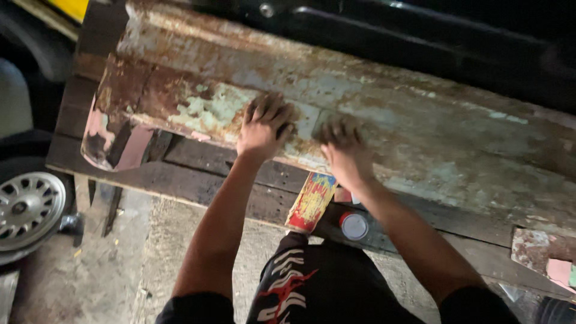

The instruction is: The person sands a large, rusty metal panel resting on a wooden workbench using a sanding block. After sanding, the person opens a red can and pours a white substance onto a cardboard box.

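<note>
Left hand [264, 125]: palm down, fingers spread and slightly curled, pressed flat on rusted metal panel [384, 114]; grips nothing. Right hand [343, 147]: just beside the left, also laid on the panel; blurred, fingers bent, whether it holds anything cannot be told.

Panel: long, flaking pale green paint over rust, lying under both hands and running well past them on either side, resting on dark wooden bench [198, 174].

Red-and-yellow packet [311, 203]: on the bench edge, below the hands, between the forearms.

White-capped can [354, 225]: just beside the packet, under the right forearm.

Wheel rim [27, 207]: well apart, far left of the left arm.
</note>
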